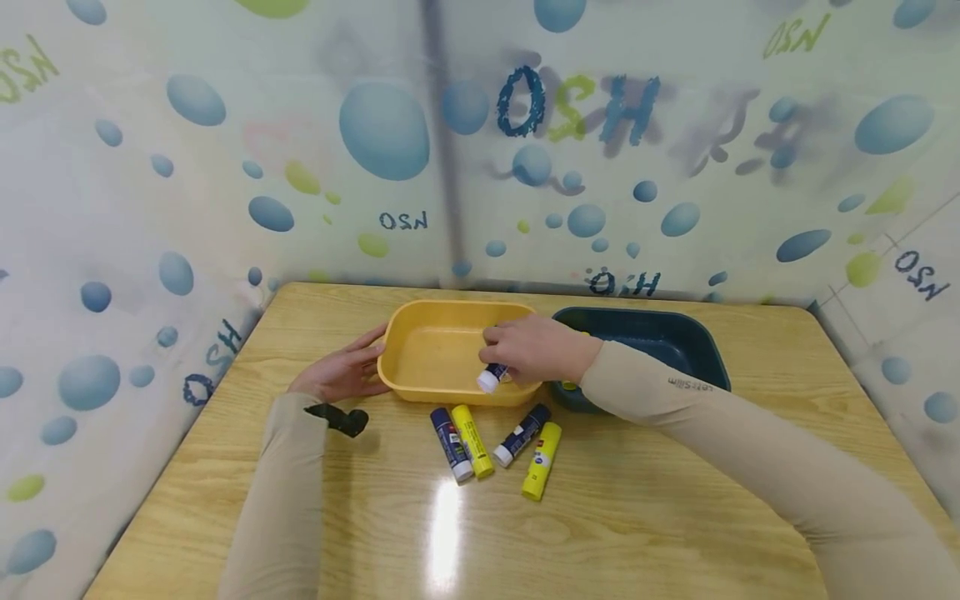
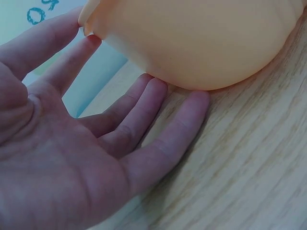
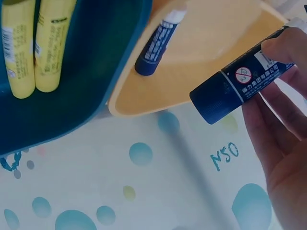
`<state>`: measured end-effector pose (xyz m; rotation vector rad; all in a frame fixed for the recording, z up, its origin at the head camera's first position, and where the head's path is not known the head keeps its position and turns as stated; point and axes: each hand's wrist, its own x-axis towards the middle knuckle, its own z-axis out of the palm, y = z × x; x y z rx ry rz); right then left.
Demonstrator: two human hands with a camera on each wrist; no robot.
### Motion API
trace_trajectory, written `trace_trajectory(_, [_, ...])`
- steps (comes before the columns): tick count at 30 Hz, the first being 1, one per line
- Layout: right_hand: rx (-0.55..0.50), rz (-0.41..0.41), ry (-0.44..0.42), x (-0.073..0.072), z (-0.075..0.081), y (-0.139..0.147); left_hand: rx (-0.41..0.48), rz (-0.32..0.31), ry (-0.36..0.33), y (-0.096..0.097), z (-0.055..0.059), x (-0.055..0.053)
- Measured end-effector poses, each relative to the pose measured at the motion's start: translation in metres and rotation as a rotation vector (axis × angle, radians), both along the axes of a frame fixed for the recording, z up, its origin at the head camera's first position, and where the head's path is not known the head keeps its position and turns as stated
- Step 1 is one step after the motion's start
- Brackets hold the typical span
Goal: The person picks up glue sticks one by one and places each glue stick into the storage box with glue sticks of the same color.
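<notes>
Glue stick [image 3: 242, 81], dark blue, sits pinched in the right hand [image 1: 536, 348] above the yellow tray [image 1: 420, 387], long axis slanting, white cap toward the near rim. Left hand [image 1: 341, 375] lies open, fingertips touching the tray's outer wall. Four more sticks lie on the worktop [image 1: 637, 517] just nearer than both hands.

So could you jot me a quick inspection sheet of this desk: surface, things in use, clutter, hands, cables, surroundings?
Surface: wooden table, glare patch near the front.
Job's things: yellow tub with one blue glue stick inside; dark blue tub holding two yellow glue sticks; four sticks loose on the table, two blue, two yellow.
Clutter: nothing seen.
Hands: left hand open, fingers against the yellow tub; right hand pinches a blue glue stick over the yellow tub.
Cables: nothing seen.
Surroundings: bubble-print curtain behind and beside the table.
</notes>
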<state>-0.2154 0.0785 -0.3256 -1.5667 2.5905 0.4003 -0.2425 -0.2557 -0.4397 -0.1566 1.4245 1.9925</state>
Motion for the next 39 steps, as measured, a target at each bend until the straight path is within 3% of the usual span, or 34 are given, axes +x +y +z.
trace_trajectory(8, [0.013, -0.014, 0.007, -0.02, -0.009, -0.016, -0.004, 0.001, 0.006, 0.002, 0.001, 0.001])
trace_trajectory(13, [0.054, 0.003, 0.041, -0.028, -0.017, -0.024, 0.015, -0.013, 0.011, 0.002, -0.001, 0.0])
trace_trajectory(19, [0.102, 0.005, 0.022, -0.036, -0.028, -0.033, 0.017, -0.004, -0.006, 0.003, 0.0, 0.0])
trace_trajectory(33, [0.256, 0.061, -0.008, -0.045, -0.047, -0.048, -0.001, -0.002, 0.0, 0.002, 0.001, 0.001])
trace_trajectory(39, [0.239, 0.033, -0.021, -0.046, -0.052, -0.051, -0.011, 0.004, -0.001, 0.003, 0.002, 0.002])
